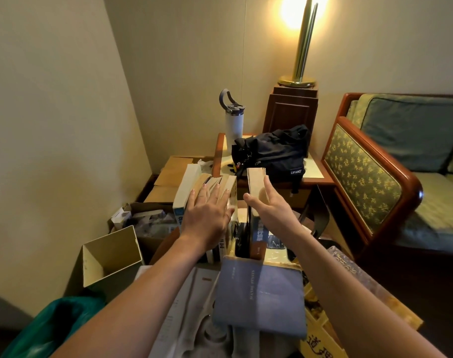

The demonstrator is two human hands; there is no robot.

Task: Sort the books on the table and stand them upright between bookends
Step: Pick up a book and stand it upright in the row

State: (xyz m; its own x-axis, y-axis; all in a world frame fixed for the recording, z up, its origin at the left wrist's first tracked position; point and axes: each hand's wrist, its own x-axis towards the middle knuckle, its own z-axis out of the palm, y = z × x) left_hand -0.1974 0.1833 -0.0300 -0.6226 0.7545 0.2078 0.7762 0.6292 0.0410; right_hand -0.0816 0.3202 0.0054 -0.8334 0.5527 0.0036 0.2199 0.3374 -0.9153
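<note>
A row of upright books point(186, 192) stands in the middle of the table, their page edges facing up. My left hand point(210, 210) lies flat on top of this row, fingers spread. To the right, across a narrow gap, a dark-covered book point(255, 182) stands upright on its own. My right hand point(268, 200) grips its top edge, thumb on the left side and fingers on the right. A blue-grey book point(261, 298) lies flat at the front, over pale papers point(189, 306). A yellow book point(321, 339) lies at the front right. No bookend can be made out.
A black bag point(274, 151) and a white bottle point(233, 125) sit on a side table point(315, 171) behind the books. Cardboard boxes point(168, 174) and an open box point(112, 257) stand at the left. A sofa point(401, 161) is at the right, a brass lamp point(300, 47) behind.
</note>
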